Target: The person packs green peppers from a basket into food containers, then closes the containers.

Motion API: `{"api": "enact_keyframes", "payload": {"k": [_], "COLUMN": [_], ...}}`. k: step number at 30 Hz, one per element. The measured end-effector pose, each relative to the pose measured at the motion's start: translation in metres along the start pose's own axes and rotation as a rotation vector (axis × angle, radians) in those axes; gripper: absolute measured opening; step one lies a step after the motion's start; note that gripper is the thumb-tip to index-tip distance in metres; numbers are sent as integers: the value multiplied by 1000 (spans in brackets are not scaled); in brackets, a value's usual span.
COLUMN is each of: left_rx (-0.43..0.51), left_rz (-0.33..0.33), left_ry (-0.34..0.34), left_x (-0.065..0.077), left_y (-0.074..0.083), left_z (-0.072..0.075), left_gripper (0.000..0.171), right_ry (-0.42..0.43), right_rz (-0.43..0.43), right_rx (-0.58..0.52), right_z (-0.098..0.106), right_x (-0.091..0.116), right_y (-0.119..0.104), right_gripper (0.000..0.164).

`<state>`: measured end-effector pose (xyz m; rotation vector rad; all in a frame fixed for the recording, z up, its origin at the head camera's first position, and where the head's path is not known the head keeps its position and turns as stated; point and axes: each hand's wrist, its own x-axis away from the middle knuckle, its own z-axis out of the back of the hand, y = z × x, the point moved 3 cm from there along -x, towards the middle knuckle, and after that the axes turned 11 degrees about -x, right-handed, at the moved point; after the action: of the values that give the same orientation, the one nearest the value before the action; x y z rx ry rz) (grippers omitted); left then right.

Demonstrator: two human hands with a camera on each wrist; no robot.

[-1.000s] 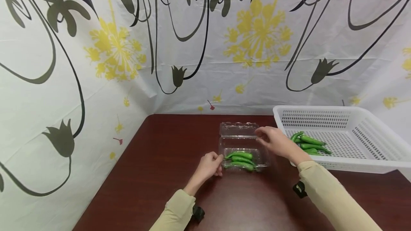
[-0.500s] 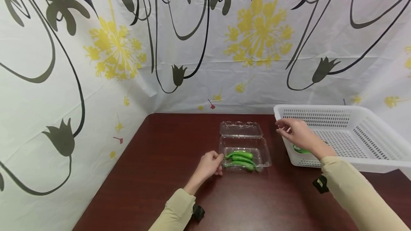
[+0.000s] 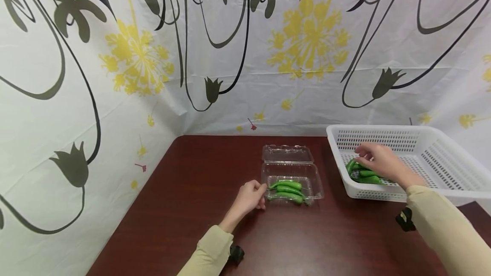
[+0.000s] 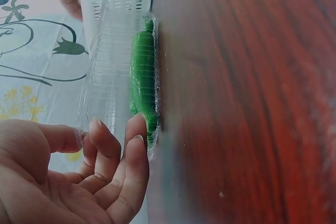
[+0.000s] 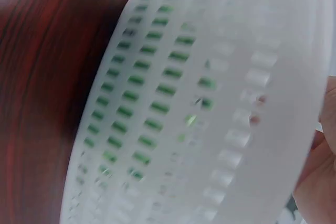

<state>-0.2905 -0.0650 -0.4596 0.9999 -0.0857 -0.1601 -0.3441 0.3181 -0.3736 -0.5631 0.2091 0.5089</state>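
Note:
A clear plastic clamshell box (image 3: 319, 182) lies open on the table, its lid (image 3: 287, 154) folded back toward the wall. Several green chili peppers (image 3: 289, 191) lie side by side in it. My left hand (image 3: 250, 195) pinches the left rim of the box between thumb and fingers; in the left wrist view a pepper (image 4: 143, 72) shows through the ribbed side. Over the white basket, my right hand (image 3: 379, 159) has its fingers loosely bent and holds nothing. More green chili peppers (image 3: 369, 180) lie just below those fingertips, partly hidden by the hand.
The white perforated basket (image 3: 368, 193) stands at the right with raised walls; its side fills much of the right wrist view. A patterned sheet (image 3: 230, 54) hangs behind the dark red-brown table (image 3: 192, 173).
My right hand has moved right, from beside the clamshell box, across the basket's near left wall, to above the chili peppers there. My left hand has stayed at the box's rim.

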Motion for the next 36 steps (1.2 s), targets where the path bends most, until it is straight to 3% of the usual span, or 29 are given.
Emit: {"api": "enact_keyframes", "payload": {"k": [7,12,18,36], "left_rx": [-3,-3,2,-5], "left_rz": [-3,-1,-3,-7], "left_ry": [1,4,9,-8], "left_x": [0,0,1,2], "left_y": [-2,-3,-4,-1], "left_z": [0,0,1,1], "left_gripper": [25,25,24,25], "right_ry": [-106,-160,-213,-377], "right_rz": [-98,-119,-108,-266], "right_rx": [25,9,25,-55], "right_z": [2,2,1,-5], "right_x": [11,18,21,27], "right_y": [28,41,52,68], "right_gripper": [17,14,14,19]}}
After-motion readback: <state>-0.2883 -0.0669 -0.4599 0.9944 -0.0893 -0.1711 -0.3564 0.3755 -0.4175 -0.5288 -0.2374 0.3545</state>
